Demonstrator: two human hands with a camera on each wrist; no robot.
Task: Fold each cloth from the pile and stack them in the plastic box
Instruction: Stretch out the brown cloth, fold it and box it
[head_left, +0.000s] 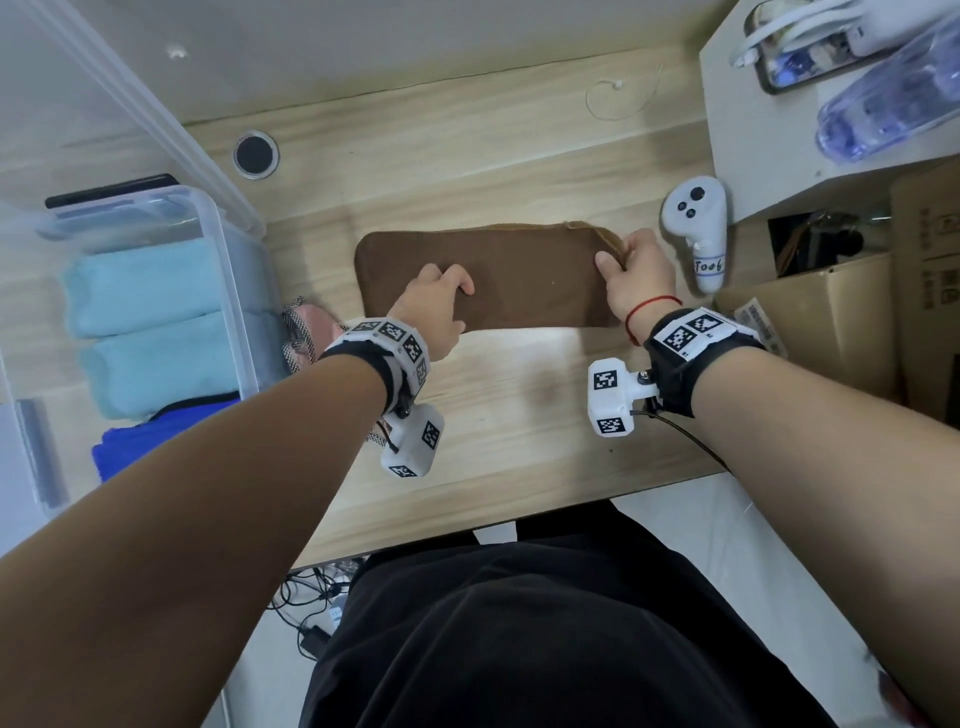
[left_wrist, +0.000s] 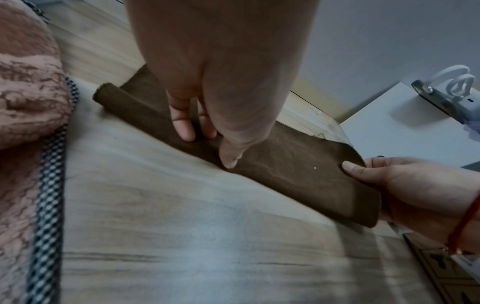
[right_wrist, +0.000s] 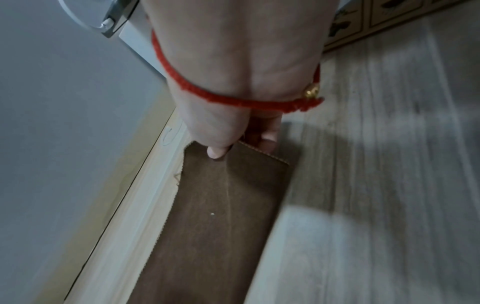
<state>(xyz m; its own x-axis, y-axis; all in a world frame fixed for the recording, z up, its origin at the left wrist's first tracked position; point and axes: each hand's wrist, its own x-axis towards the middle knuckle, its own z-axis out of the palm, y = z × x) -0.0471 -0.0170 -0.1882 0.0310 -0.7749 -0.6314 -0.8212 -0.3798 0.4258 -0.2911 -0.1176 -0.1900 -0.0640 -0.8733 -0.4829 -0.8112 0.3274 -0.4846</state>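
A brown cloth (head_left: 530, 280), folded into a long strip, lies flat on the wooden table (head_left: 519, 415). My left hand (head_left: 449, 291) presses its fingertips (left_wrist: 185, 131) down on the strip's left-middle part. My right hand (head_left: 613, 257) pinches the cloth's right end (left_wrist: 298, 170), thumb (right_wrist: 217, 152) on top and fingers underneath, with that end lifted slightly. The clear plastic box (head_left: 223, 270) stands at the left with two light-blue folded cloths (head_left: 140, 291) and a dark-blue one (head_left: 130, 452) inside. A pink cloth with a checked border (head_left: 309, 332) lies between the box and my left wrist.
A white controller (head_left: 696, 228) stands just right of my right hand. Behind it is a white shelf (head_left: 769, 145) with a water bottle (head_left: 883, 104). An open cardboard box (head_left: 831, 322) sits at the right. The box's clear lid (head_left: 130, 104) leans at the back left.
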